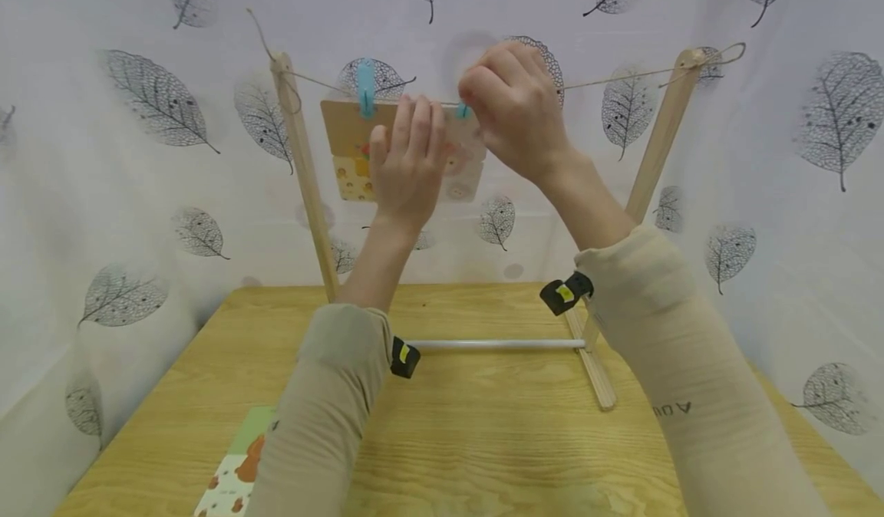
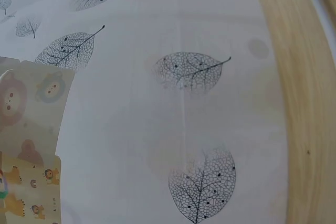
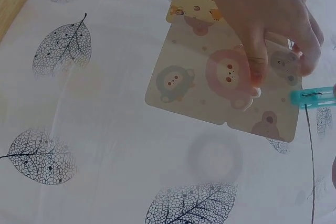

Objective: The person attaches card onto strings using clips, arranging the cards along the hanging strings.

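Note:
A pastel card (image 1: 348,130) printed with cartoon bears hangs from a thin string. Near its left end, a blue clothespin (image 1: 366,87) stands upright on the string and the card's top edge. My left hand (image 1: 412,156) holds the card near the top, and its thumb (image 3: 257,69) lies on the printed face in the right wrist view. The other fingers reach the upper edge. At the card's right end, my right hand (image 1: 514,107) pinches a second blue clothespin (image 3: 315,97), which sits at the card's edge on the string. Its fingertips are mostly hidden.
Two wooden posts (image 1: 307,187) (image 1: 659,137) carry the string (image 1: 621,77). A white bar (image 1: 497,344) runs low between them, and a wooden foot (image 1: 594,371) rests on the table (image 1: 483,440). Another printed card (image 1: 235,459) lies at front left, partly under my left sleeve. Leaf-patterned curtain hangs behind.

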The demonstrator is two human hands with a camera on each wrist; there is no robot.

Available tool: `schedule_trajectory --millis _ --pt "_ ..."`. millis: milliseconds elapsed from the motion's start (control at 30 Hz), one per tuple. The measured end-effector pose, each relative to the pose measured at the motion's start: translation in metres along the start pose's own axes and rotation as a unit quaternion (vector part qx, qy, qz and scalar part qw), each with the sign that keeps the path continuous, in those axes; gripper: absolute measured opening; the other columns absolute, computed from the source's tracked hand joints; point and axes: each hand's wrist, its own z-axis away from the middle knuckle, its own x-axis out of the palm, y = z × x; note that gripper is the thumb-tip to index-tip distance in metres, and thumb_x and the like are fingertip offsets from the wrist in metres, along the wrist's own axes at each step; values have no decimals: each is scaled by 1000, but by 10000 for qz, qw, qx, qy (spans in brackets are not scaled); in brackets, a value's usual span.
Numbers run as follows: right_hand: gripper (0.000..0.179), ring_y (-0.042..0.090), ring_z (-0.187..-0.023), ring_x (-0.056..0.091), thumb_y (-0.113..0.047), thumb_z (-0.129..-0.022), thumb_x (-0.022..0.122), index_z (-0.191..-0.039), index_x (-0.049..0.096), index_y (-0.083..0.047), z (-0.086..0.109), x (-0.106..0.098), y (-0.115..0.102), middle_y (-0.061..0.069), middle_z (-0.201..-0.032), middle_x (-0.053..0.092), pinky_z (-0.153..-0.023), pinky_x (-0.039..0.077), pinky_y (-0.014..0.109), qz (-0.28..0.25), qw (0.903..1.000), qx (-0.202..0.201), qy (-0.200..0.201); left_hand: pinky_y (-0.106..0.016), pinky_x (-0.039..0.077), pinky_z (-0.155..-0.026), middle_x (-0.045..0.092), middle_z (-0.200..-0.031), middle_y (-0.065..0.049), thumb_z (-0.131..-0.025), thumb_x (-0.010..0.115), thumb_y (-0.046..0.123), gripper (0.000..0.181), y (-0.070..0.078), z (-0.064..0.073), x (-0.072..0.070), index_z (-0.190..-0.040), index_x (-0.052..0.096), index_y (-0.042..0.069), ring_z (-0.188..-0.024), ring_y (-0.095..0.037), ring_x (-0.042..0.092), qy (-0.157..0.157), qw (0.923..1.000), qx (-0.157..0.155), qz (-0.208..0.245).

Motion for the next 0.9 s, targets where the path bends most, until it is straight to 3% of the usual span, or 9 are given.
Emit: schedule_trajectory --millis 633,900 --pt "6 31 -82 53 6 -81 58 -79 60 1 1 4 -4 13 -78 57 -78 40 39 19 9997 164 199 -37 35 -82 57 -115 -5 -95 45 17 25 4 -1 4 -116 54 8 -114 -21 51 113 9999 -10 -83" --pt "2 31 -90 55 1 -82 59 -82 60 0 0 3 -4 12 -85 61 -86 39 38 219 9997 105 72 -38 34 -82 58 -114 -5 -94 47 17 24 5 -2 5 -116 55 8 -113 -21 51 234 9997 -55 -69"
